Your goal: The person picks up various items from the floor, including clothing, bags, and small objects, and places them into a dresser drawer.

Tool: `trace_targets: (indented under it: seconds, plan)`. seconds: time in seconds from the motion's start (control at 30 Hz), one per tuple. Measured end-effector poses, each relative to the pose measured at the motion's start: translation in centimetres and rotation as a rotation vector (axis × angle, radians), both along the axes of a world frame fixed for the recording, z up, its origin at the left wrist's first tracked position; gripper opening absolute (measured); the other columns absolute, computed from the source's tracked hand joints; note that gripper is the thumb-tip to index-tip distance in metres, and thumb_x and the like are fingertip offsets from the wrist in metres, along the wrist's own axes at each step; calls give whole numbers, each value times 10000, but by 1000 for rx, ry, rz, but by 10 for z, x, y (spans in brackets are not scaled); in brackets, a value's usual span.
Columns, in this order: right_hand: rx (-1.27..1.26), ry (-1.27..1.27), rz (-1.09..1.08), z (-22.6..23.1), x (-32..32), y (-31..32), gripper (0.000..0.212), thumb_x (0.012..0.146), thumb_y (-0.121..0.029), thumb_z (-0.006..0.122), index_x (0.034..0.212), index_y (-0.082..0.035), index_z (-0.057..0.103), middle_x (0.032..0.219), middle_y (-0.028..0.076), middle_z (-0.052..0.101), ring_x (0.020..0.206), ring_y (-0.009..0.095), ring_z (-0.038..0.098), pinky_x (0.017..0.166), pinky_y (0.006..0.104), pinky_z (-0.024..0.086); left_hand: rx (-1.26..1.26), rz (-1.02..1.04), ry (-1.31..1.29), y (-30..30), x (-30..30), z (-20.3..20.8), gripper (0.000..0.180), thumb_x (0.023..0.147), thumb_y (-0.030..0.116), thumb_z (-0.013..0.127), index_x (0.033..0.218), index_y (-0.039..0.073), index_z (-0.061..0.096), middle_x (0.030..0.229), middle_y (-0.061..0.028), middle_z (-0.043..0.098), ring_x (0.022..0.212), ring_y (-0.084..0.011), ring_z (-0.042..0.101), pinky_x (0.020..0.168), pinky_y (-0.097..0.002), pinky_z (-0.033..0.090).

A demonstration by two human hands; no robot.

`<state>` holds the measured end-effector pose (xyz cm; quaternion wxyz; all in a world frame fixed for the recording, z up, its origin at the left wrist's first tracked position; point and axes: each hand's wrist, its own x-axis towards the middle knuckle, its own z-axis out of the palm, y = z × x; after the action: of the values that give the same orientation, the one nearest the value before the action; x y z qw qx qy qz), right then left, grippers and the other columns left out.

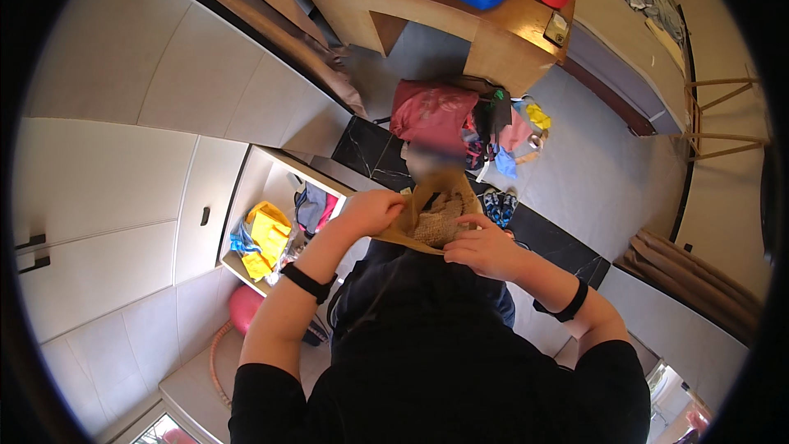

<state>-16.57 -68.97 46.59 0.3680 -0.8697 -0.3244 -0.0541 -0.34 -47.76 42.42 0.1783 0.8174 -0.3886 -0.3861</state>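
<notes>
Hanging open before the person's waist: which item?

One tan bag (pixel 398 233), mouth upward, with a beige knitted piece (pixel 444 220) inside.

Left hand (pixel 374 212)?

At the bag's left rim, thumb and fingers pinched on it; back of hand up, elbow bent, forearm slanting in from lower left. One black band (pixel 306 283) at the wrist.

Right hand (pixel 486 250)?

At the near right rim, lower fingers gripping it, first finger stretched toward the knit; forearm slanting in from lower right, likewise banded.

Beyond?

Left: open drawer (pixel 302 166), yellow item (pixel 268 240) within. Ahead, on the floor: patterned shoes (pixel 500 206), one pair; farther, one dusky-red bag (pixel 429 112).
</notes>
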Motion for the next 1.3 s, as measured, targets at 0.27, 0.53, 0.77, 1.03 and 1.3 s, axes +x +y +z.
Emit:
trace_targets:
  seconds: [0.27,0.53,0.77,1.03,1.3]
  plan:
    - [-95,200,-189,-43,3,10,382,724,11,544,1079,-132,533,861,31,625,817,198,584,901,379,380,25,17,-171,47,-9,-44,181,757,130,509,895,104,624,840,-84,573,865,-270,573,718,-358,462]
    - [-413,983,-444,-68,44,20,712,780,-248,578,1382,-226,198,1012,172,589,883,350,596,838,391,431,-186,97,168,46,-22,-38,284,759,32,478,1033,10,548,985,-194,567,957,-363,526,815,-392,429]
    - [-386,605,-345,-95,36,39,983,566,-404,772,1358,-149,248,1186,193,505,1089,371,489,908,404,399,-307,345,128,77,10,-20,207,808,104,470,999,39,515,902,-193,568,888,-348,549,756,-386,434]
    - [-611,427,-60,-66,141,151,457,701,-352,658,1076,-140,508,754,112,615,706,295,609,628,393,470,-485,379,235,173,14,-20,223,832,63,492,1043,55,562,990,-113,552,966,-236,536,836,-313,415]
    - [-619,246,-198,-55,154,183,221,771,-308,568,684,-110,523,613,98,572,591,295,581,517,420,431,-321,1727,82,454,122,-77,586,820,230,569,1311,54,302,1289,-152,429,953,-252,534,719,-332,459]
